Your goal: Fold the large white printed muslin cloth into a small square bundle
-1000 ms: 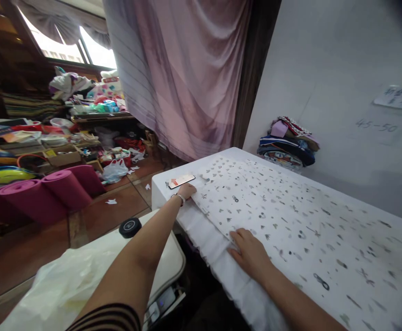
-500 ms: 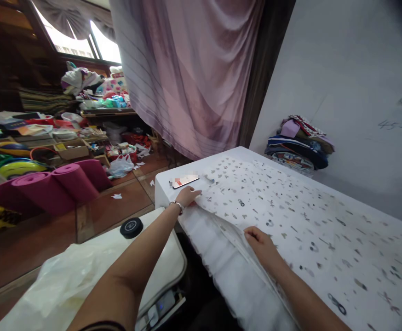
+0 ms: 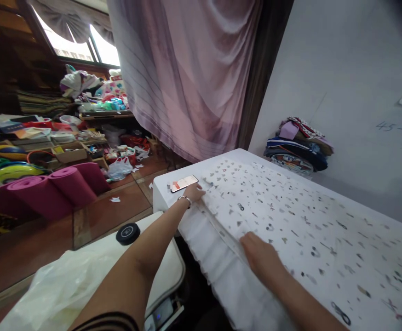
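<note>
A white sheet (image 3: 290, 230) printed with small grey and coloured motifs lies over a bed-like surface with a ruffled white skirt (image 3: 208, 257). My left hand (image 3: 194, 192), with a bracelet at the wrist, is at the sheet's far left corner, fingers closed on its edge and thumb partly hidden. Close beside it lies a phone (image 3: 184, 183) with its screen lit. Nearer to me, my right hand (image 3: 260, 252) is curled around the same edge, its fingertips hidden. Between my two hands the edge runs nearly straight.
At lower left stands a cream-coloured cabinet top (image 3: 152, 257) with a round black lid (image 3: 128, 233) and a crumpled plastic bag (image 3: 66, 280). Rolled pink mats (image 3: 71, 186) stand on the tiled floor. Folded clothes (image 3: 297, 145) are stacked by the wall; a pink curtain (image 3: 194, 69) hangs behind.
My left hand has shifted slightly right, closer to the phone. The raised sheet edge between my hands now lies lower and flatter. My right hand has turned knuckles up.
</note>
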The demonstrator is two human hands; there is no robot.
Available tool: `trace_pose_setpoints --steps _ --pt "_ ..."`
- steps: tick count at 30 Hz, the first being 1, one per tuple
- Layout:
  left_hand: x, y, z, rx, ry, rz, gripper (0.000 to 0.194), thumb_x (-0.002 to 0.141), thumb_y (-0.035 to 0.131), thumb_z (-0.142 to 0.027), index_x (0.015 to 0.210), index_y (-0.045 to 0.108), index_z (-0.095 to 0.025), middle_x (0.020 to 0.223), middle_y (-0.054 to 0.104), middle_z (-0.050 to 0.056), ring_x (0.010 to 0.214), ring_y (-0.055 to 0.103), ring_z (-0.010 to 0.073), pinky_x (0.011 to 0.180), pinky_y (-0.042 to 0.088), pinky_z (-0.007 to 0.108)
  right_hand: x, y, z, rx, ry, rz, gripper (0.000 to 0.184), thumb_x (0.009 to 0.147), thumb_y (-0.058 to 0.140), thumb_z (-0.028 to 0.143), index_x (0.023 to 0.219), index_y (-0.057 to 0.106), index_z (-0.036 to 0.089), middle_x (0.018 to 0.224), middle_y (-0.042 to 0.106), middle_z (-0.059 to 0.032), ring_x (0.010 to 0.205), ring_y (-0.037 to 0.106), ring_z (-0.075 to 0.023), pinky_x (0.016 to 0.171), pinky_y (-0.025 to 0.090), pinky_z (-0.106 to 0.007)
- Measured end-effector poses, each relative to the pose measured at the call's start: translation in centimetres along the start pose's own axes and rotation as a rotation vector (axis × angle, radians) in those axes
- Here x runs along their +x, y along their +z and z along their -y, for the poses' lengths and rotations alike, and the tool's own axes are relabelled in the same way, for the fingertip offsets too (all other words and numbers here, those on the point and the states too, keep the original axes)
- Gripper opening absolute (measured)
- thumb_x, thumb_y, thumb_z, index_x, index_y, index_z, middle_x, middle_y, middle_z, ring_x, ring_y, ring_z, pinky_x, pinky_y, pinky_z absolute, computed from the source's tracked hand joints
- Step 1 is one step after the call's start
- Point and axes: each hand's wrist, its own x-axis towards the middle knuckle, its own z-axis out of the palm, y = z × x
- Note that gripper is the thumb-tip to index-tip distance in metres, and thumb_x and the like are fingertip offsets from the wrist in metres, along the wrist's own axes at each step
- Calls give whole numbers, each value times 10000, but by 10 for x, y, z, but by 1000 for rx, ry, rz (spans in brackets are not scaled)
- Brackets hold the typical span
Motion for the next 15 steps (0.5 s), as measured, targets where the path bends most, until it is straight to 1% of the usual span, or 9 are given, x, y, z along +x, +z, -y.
trace_pose_setpoints --steps 2,4,5,9,15 --pt "-3 4 12 71 -13 -16 213 644 673 -279 808 605 -159 689 641 23 667 600 151 593 432 222 -2 19 6 -100 -33 107 248 786 331 41 786 515 207 821 541 -31 644 511 -146 537 351 -244" --pt "-7 4 21 125 -9 -39 196 650 659 -293 788 599 -167 742 648 34 747 599 171 633 422 233 -3 31 9 -145 -42 143 248 775 341 20 785 509 202 832 538 -30 634 505 -140 527 335 -242" --pt "-8 3 24 147 -6 -47 192 655 653 -300 782 596 -169 762 649 40 772 595 179 643 415 238 -3 34 10 -152 -46 148 247 779 342 18 792 508 200 837 538 -29 637 505 -140 527 329 -242" --pt "-9 -1 28 204 6 -50 176 659 653 -324 720 577 -178 763 644 43 791 582 195 638 396 247 -3 32 11 -146 -49 154 224 801 357 30 814 504 198 853 543 -26 659 512 -138 539 324 -242" --pt "-8 0 30 222 15 -37 185 667 649 -342 711 573 -180 743 643 33 761 579 173 604 383 230 -5 25 8 -105 -30 126 217 829 349 52 824 509 200 835 535 -24 652 516 -130 538 330 -238"
